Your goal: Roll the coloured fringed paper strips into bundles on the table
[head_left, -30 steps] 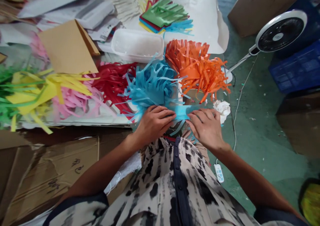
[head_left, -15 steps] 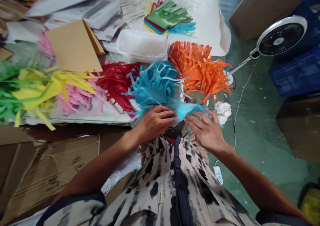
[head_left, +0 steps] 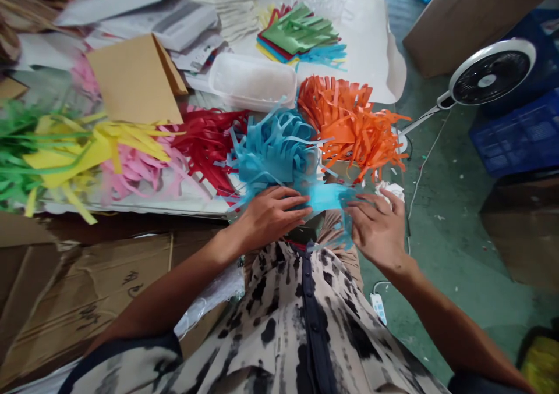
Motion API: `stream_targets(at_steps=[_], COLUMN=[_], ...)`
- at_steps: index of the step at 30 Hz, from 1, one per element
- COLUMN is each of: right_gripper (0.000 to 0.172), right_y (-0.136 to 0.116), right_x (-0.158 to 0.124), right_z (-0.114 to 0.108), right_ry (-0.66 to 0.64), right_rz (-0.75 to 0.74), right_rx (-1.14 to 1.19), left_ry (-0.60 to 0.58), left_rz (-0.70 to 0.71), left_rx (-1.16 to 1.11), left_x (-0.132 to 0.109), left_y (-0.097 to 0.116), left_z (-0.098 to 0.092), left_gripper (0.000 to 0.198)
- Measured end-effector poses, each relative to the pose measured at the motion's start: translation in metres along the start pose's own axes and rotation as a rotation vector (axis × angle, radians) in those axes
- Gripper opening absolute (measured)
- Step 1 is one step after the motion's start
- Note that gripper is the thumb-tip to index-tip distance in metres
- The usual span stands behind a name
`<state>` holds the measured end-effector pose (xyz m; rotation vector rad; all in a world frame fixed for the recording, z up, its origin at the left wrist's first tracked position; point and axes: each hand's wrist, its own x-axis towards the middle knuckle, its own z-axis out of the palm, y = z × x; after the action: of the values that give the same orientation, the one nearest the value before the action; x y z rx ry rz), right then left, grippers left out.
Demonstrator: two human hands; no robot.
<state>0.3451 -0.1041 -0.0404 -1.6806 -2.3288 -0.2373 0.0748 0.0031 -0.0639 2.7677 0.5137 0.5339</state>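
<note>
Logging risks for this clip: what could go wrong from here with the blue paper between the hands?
The thin blue paper strip could crease or tear, since the left hand and right hand are both on it. Its loose ends might also snag on the blue paper fringe bundle just beyond it. If the floor fan is running, which the pictures cannot show, it might lift the light strips.

The left hand (head_left: 271,219) lies flat with its fingers together, while the right hand (head_left: 376,230) curves with fingers spread, perhaps lightly pinching, though that's hard to tell.
</note>
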Motion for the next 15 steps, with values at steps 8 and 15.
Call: stream_targets(at_steps=[8, 15], right_gripper=[0.042, 0.033], right_y=[-0.009, -0.005], right_x=[0.002, 0.008], right_z=[0.011, 0.007], right_ry=[-0.08, -0.088], right_rz=[-0.072, -0.059], right_rx=[0.094, 0.131], left_ry=[-0.005, 0.037], left_rz=[-0.009, -0.223], left_rx=[-0.004, 0.12], left_x=[-0.008, -0.035], left_y=[-0.005, -0.012], left_z=[-0.007, -0.055], left_gripper=[0.029, 0.024])
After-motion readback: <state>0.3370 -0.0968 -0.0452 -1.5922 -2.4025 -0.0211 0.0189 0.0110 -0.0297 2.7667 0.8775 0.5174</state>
